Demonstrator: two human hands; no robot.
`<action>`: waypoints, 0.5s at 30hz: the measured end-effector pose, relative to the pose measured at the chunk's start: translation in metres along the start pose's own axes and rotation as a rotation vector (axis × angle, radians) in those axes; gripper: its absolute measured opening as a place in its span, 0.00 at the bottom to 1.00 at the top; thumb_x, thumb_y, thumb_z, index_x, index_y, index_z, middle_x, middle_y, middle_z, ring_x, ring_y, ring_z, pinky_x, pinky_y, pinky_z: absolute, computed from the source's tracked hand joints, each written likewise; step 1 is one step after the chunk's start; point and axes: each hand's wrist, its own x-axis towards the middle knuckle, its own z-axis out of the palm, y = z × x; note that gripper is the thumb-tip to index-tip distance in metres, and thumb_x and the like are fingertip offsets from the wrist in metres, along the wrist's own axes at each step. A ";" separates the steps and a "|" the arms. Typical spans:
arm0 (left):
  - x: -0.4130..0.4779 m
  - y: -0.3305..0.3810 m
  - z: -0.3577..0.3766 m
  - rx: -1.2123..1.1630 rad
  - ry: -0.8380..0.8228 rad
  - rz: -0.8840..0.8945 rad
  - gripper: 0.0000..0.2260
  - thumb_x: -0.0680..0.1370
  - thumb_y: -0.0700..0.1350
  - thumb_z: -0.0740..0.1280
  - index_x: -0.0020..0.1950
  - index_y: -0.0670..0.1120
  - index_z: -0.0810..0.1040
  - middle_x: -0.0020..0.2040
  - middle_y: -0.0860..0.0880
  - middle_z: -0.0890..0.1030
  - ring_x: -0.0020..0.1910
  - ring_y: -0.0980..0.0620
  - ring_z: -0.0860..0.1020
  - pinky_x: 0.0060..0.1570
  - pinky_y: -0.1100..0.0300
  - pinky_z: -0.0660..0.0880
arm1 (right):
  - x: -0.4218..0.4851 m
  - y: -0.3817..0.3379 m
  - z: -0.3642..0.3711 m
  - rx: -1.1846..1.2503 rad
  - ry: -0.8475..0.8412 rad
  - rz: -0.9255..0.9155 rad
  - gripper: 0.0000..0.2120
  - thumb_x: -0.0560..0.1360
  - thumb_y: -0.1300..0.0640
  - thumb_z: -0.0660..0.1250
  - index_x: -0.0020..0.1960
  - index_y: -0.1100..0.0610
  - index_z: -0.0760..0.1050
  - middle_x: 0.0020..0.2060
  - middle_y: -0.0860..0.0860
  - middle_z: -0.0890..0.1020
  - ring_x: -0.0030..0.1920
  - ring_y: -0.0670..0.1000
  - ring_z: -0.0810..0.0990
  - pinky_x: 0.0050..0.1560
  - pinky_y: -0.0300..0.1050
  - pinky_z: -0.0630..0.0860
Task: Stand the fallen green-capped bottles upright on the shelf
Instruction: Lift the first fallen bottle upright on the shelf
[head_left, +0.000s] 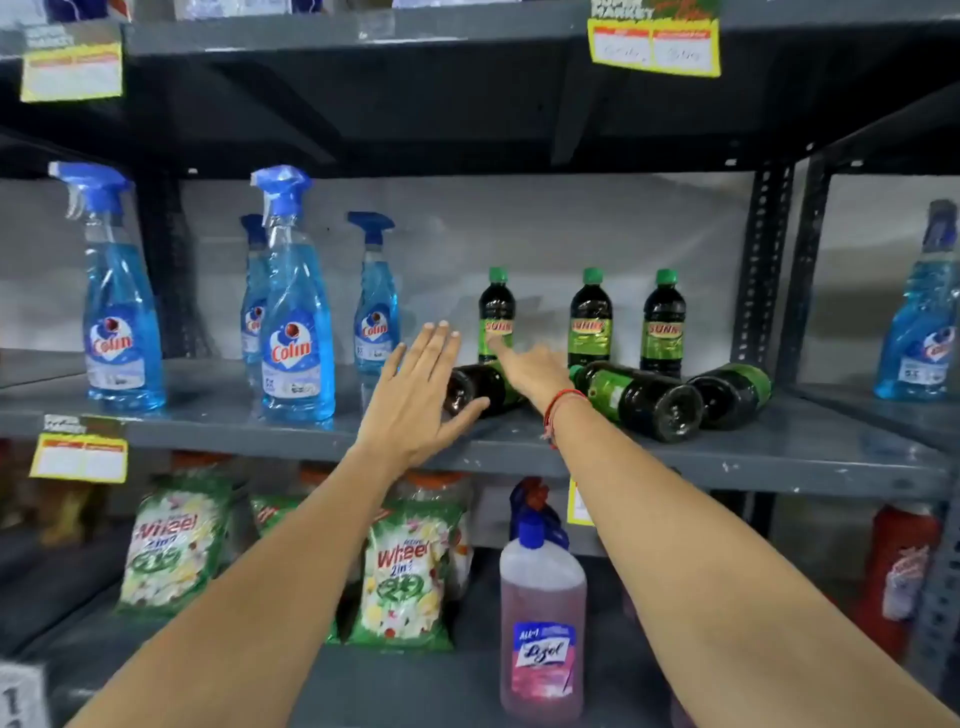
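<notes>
Three dark green-capped bottles stand upright at the back of the grey middle shelf (753, 457): left (496, 306), middle (590, 317), right (664, 322). In front of them three more lie on their sides: a left one (475, 387), a middle one (641, 400) with its base toward me, and a right one (732, 392). My left hand (415, 400) is open with fingers spread, its thumb against the base of the left fallen bottle. My right hand (530, 369) reaches over that same bottle, fingers apart, one fingertip at the left standing bottle's label. A red thread circles my right wrist.
Blue spray bottles (296, 322) stand on the left of the same shelf, and another (919, 332) stands in the bay to the right past the slotted upright post (763, 270). On the shelf below are detergent packets (405, 566) and a pink cleaner bottle (543, 629).
</notes>
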 end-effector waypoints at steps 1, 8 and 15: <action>-0.005 -0.001 0.001 0.009 -0.021 -0.013 0.41 0.74 0.69 0.41 0.75 0.40 0.55 0.76 0.42 0.58 0.75 0.46 0.54 0.72 0.46 0.53 | 0.002 -0.002 0.004 0.033 -0.002 0.032 0.43 0.71 0.30 0.58 0.71 0.63 0.64 0.68 0.62 0.70 0.66 0.62 0.71 0.66 0.53 0.69; -0.038 -0.008 0.013 0.002 -0.079 -0.151 0.44 0.70 0.71 0.44 0.71 0.39 0.64 0.67 0.40 0.73 0.64 0.43 0.73 0.57 0.50 0.70 | 0.005 -0.011 0.020 0.451 -0.151 0.238 0.25 0.70 0.46 0.70 0.62 0.59 0.73 0.57 0.56 0.77 0.43 0.55 0.77 0.44 0.52 0.83; -0.041 -0.005 0.015 0.114 -0.022 -0.119 0.35 0.72 0.70 0.46 0.39 0.43 0.79 0.32 0.44 0.81 0.33 0.43 0.79 0.33 0.58 0.62 | 0.008 -0.010 0.017 0.613 -0.234 0.341 0.06 0.73 0.56 0.69 0.43 0.56 0.73 0.42 0.56 0.81 0.34 0.53 0.78 0.27 0.48 0.78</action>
